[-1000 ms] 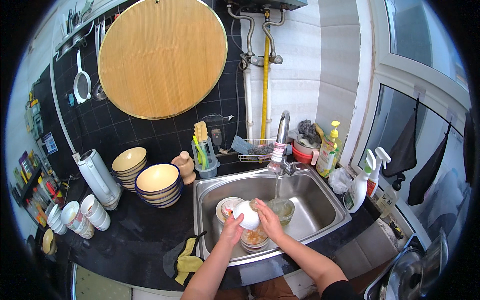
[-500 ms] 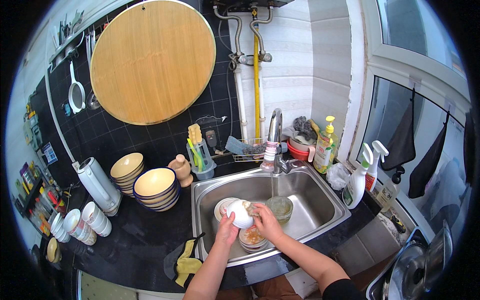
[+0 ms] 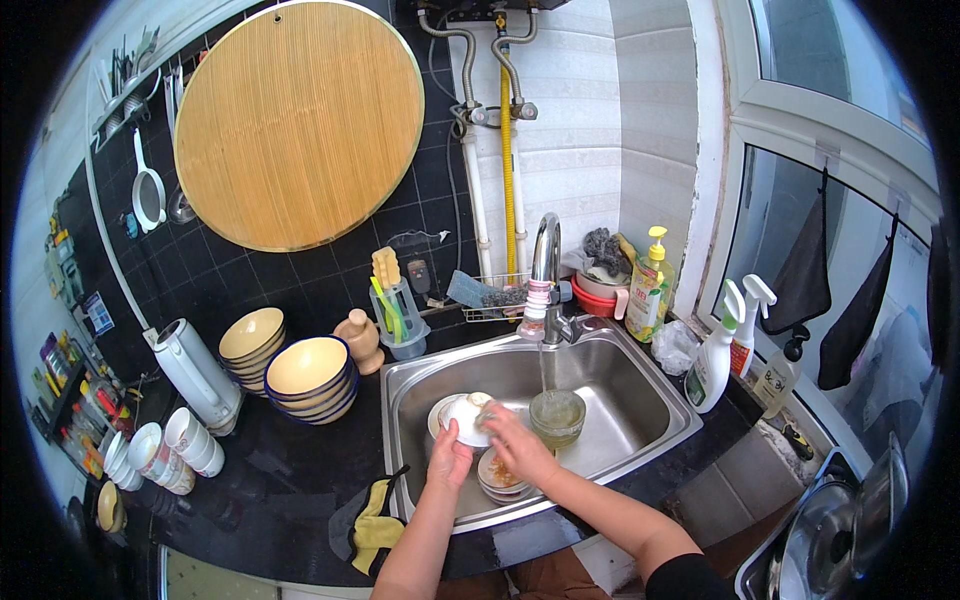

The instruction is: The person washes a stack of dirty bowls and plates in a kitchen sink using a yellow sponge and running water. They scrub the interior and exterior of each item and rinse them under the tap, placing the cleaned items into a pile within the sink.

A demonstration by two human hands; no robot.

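Observation:
My left hand is closed on the edge of a small white bowl, held tilted over the sink. Against that bowl's right side presses my right hand, a little blurred, its fingers closed round a light-brown scrubbing sponge that is mostly hidden. Below the hands is a stack of small dishes with orange food stains. Another pale dish shows partly behind the held bowl. Water from the faucet runs into a clear glass bowl beside my right hand.
Left of the sink are stacked cream bowls, a wooden jar, a kettle and stacked cups. A yellow-grey cloth lies at the front. Right are spray bottles, a soap bottle and a plastic bag.
The white bowl has turned and shifted slightly left in my left hand. My right hand has moved a little left and down along it with the sponge.

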